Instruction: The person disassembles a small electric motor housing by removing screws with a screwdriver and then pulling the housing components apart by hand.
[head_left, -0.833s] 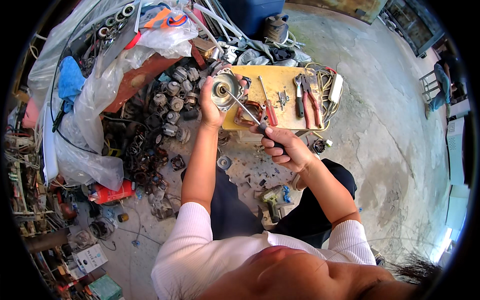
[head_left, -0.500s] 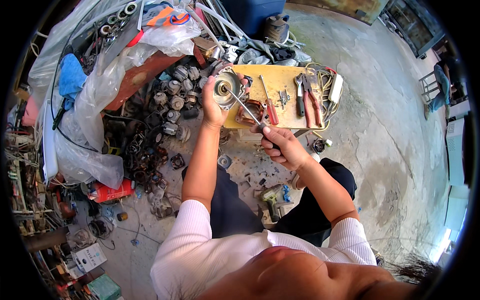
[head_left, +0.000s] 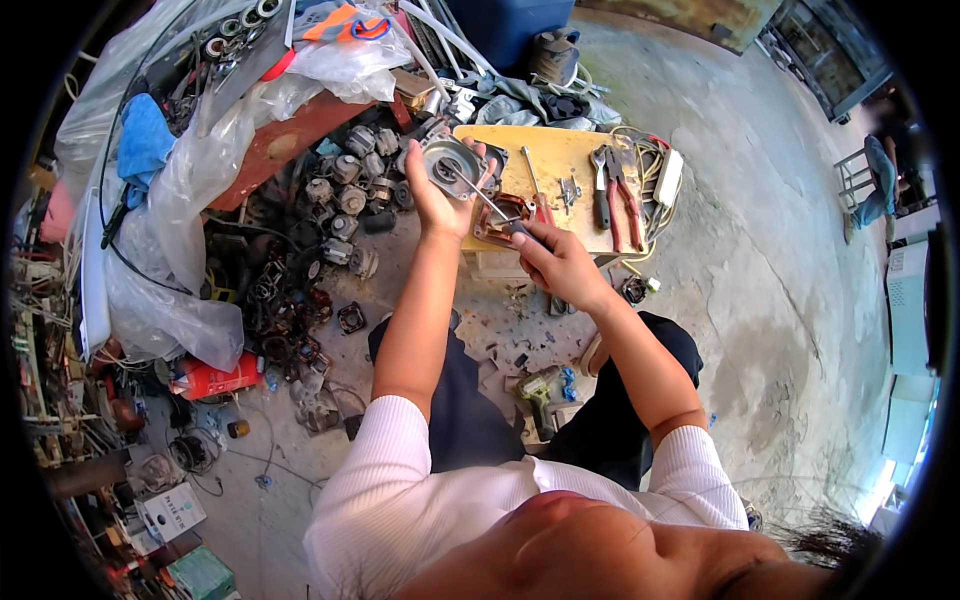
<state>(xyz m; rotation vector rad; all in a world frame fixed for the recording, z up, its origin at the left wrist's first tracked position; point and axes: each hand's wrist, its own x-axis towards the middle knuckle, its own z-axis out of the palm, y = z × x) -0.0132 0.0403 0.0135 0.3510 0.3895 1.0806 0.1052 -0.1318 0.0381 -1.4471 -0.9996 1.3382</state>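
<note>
A round metal motor end cover [head_left: 436, 161] rests in my left hand [head_left: 437, 205], its hollow side facing up and the fingers wrapped round its rim. My right hand [head_left: 563, 262] grips the dark handle of a screwdriver [head_left: 484, 194], whose shaft slants up and left into the cover's centre. The tip's exact contact is too small to tell. Just below the cover, a motor stator with copper windings [head_left: 493, 228] lies at the near edge of the yellow table [head_left: 560, 146], partly hidden by the screwdriver and my right hand.
Red-handled pliers [head_left: 627, 205], an adjustable wrench [head_left: 601, 192], a red-handled tool [head_left: 531, 166] and small screws [head_left: 570, 190] lie on the table. A white power strip [head_left: 670, 178] with cables borders its right side. Several old motors [head_left: 350, 200] are heaped left; a green drill [head_left: 540, 400] sits between my legs.
My right hand has moved slightly up, and the screwdriver with it. The cover has shifted and tilted a little in my left hand.
</note>
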